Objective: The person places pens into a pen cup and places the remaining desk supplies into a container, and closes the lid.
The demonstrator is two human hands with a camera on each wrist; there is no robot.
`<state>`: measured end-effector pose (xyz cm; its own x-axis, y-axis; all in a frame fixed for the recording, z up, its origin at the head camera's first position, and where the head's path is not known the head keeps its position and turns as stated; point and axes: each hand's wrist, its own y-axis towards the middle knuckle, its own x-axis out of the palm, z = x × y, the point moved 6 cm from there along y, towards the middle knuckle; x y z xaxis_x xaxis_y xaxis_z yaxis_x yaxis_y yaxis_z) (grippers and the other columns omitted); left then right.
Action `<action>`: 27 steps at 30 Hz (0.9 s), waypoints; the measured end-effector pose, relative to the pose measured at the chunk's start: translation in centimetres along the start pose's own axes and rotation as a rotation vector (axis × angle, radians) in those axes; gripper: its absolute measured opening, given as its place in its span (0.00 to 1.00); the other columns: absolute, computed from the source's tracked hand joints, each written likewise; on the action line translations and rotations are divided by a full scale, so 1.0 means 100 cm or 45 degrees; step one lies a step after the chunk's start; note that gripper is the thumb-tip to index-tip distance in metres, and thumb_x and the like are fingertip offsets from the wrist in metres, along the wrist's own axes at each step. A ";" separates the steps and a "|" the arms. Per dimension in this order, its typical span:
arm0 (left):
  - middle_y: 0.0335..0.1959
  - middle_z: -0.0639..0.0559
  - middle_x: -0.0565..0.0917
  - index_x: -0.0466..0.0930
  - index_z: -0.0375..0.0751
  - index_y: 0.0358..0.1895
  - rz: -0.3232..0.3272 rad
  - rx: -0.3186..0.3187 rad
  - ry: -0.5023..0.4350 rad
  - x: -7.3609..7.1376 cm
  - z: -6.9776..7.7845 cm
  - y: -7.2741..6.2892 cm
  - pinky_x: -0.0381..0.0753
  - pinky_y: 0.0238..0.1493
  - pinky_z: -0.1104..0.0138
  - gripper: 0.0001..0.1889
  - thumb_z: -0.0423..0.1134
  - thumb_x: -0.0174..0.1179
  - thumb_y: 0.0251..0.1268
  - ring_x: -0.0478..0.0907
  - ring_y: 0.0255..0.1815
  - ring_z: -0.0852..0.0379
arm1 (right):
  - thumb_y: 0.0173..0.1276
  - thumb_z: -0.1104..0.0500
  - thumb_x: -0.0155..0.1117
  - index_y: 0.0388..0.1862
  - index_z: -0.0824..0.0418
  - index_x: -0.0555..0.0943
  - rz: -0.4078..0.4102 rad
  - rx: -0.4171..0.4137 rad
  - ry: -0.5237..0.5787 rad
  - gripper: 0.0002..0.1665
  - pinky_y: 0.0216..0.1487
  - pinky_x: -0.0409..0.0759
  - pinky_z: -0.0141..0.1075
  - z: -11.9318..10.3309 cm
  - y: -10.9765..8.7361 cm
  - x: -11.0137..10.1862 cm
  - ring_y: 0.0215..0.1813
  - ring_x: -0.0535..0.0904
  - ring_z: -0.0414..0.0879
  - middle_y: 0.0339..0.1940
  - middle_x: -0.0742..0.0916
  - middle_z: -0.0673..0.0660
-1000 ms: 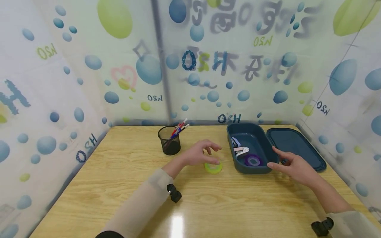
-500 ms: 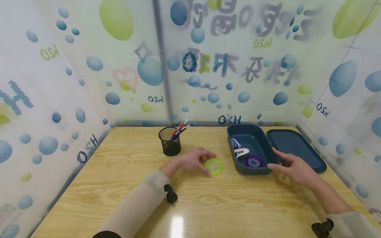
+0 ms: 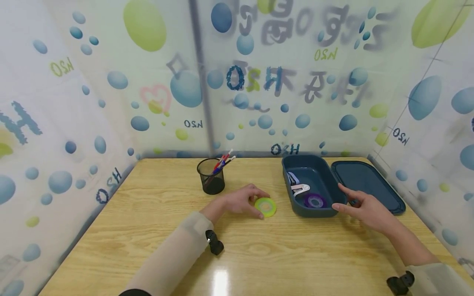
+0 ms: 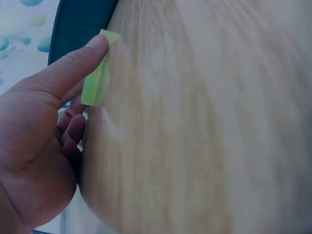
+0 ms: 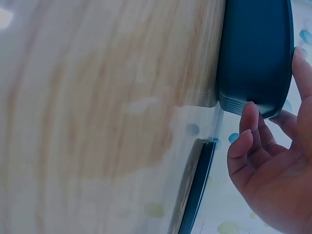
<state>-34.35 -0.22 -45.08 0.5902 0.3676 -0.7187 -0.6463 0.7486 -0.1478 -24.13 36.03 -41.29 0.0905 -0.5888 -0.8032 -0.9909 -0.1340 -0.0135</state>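
Note:
My left hand point(image 3: 242, 200) pinches a flat yellow-green tape roll point(image 3: 266, 206) on the table, thumb at its near edge and index finger at its far edge. The left wrist view shows the thumb point(image 4: 83, 61) against the side of the roll. To the right stands an open dark blue storage box point(image 3: 312, 212). My right hand point(image 3: 370, 209) holds its near right corner, with the thumb on the near side and the fingers along the right side. Inside lie a purple tape roll point(image 3: 315, 200), a pink-and-white hinged tool point(image 3: 300, 188) and a light blue one point(image 3: 293, 178).
A black mesh pen cup point(image 3: 212, 181) with several pens stands behind my left hand. The box's dark blue lid point(image 3: 370, 187) lies right of it on the wooden table point(image 3: 252, 255). Patterned curtains point(image 3: 259, 111) close off the back and sides.
My left hand has come down and back left from above the tape roll, and its thumb and index finger have closed on the roll's edges. The right hand has stayed at the box.

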 end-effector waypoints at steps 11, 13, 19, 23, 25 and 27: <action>0.64 0.53 0.74 0.77 0.59 0.79 -0.018 -0.002 0.013 0.000 0.001 -0.004 0.70 0.61 0.61 0.37 0.48 0.79 0.67 0.68 0.57 0.55 | 0.80 0.38 0.69 0.91 0.59 0.60 -0.004 -0.003 0.008 0.52 0.26 0.66 0.39 -0.002 -0.001 -0.001 0.26 0.64 0.43 0.44 0.76 0.56; 0.63 0.53 0.74 0.77 0.59 0.79 -0.017 0.000 0.025 0.001 0.002 -0.004 0.69 0.60 0.62 0.38 0.49 0.80 0.66 0.68 0.56 0.55 | 0.80 0.38 0.69 0.91 0.58 0.60 -0.005 -0.003 0.009 0.52 0.26 0.66 0.39 -0.003 -0.002 0.000 0.26 0.64 0.43 0.44 0.76 0.56; 0.61 0.54 0.73 0.78 0.59 0.79 -0.004 -0.015 0.016 0.002 0.003 -0.004 0.69 0.60 0.61 0.37 0.51 0.79 0.67 0.67 0.57 0.55 | 0.80 0.38 0.69 0.91 0.58 0.60 -0.002 -0.006 0.007 0.52 0.26 0.65 0.39 -0.002 -0.001 0.000 0.26 0.63 0.43 0.43 0.76 0.56; 0.60 0.54 0.74 0.79 0.60 0.78 0.009 -0.018 0.007 0.002 0.001 -0.003 0.69 0.59 0.61 0.36 0.51 0.80 0.67 0.68 0.56 0.55 | 0.80 0.38 0.69 0.91 0.58 0.60 -0.001 0.000 0.000 0.52 0.26 0.65 0.39 -0.001 -0.001 0.000 0.26 0.63 0.43 0.45 0.76 0.56; 0.59 0.54 0.74 0.80 0.59 0.77 0.019 -0.016 0.000 0.003 0.000 -0.003 0.69 0.58 0.62 0.36 0.51 0.80 0.66 0.68 0.55 0.55 | 0.80 0.38 0.69 0.91 0.58 0.60 -0.002 0.005 -0.003 0.52 0.26 0.65 0.38 -0.001 -0.001 0.000 0.27 0.64 0.44 0.45 0.76 0.57; 0.59 0.54 0.74 0.81 0.57 0.77 0.029 -0.015 -0.014 0.002 -0.001 -0.002 0.70 0.57 0.62 0.36 0.50 0.81 0.66 0.68 0.54 0.55 | 0.80 0.37 0.69 0.91 0.58 0.60 -0.002 0.010 -0.004 0.52 0.26 0.66 0.38 -0.001 -0.001 0.000 0.27 0.64 0.44 0.46 0.76 0.57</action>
<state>-34.10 -0.37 -45.28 0.5806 0.3907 -0.7143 -0.6653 0.7334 -0.1397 -24.03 35.98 -41.26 0.0915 -0.5862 -0.8050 -0.9915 -0.1285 -0.0191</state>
